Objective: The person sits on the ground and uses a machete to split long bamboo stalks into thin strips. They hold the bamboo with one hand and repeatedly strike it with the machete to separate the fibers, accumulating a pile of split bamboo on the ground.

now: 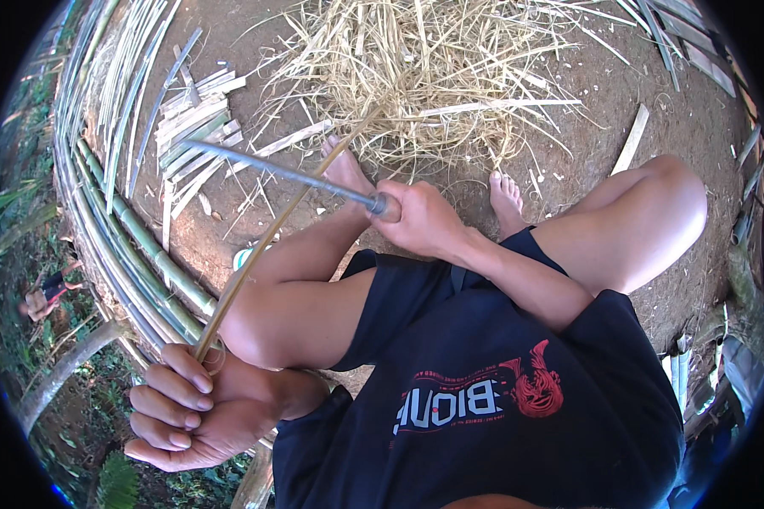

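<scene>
My left hand (204,411), low on the left beside my knee, is closed with curled fingers around the near end of a thin bamboo strip (259,254). From there the strip runs up and to the right toward my foot and the shavings. In front of my lap, my right hand (424,219) makes a fist round the handle of a long, narrow-bladed knife (272,168). A metal collar shows at the fist; most of the handle is hidden. The blade points left and crosses the strip around its upper half; whether they touch, I cannot tell.
A big heap of pale shavings (407,76) lies on the dirt beyond my bare feet. Short split bamboo pieces (199,127) are stacked at the left. Long bamboo poles (144,233) edge the ground, with plants and a person (47,297) beyond. One flat slat (631,140) lies far right.
</scene>
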Tool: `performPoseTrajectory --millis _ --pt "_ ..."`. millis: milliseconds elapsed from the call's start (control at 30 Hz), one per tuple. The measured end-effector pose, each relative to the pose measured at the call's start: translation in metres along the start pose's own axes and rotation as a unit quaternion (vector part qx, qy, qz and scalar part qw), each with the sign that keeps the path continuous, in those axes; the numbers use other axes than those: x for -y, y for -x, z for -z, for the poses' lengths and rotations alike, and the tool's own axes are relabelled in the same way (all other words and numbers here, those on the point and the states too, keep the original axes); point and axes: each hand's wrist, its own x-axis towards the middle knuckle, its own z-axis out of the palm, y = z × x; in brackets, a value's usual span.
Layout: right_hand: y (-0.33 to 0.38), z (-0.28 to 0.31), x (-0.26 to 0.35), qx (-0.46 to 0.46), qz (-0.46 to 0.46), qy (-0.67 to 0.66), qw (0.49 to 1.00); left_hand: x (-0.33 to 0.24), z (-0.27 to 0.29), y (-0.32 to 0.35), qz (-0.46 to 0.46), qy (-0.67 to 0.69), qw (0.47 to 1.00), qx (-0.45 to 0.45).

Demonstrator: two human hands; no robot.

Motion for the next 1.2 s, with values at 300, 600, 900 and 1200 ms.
performPoseTrajectory --millis 300,600,900,1200 --pt "0.007 -0.001 0.009 -0.035 0.075 -0.003 0.997 0.001 0.004 0.002 0.003 0.018 0.999 0.031" --pt "0.007 0.006 0.008 -0.004 0.047 0.029 0.998 0.001 0.008 0.003 -0.010 0.024 0.999 0.035" --pt "-0.006 0.007 -0.017 -0.015 -0.050 0.045 0.998 0.001 0.011 -0.003 0.002 0.008 1.000 0.019" --pt "-0.017 0.007 -0.027 -0.010 -0.068 0.078 0.995 0.007 0.004 -0.009 -0.027 -0.032 0.999 -0.030"
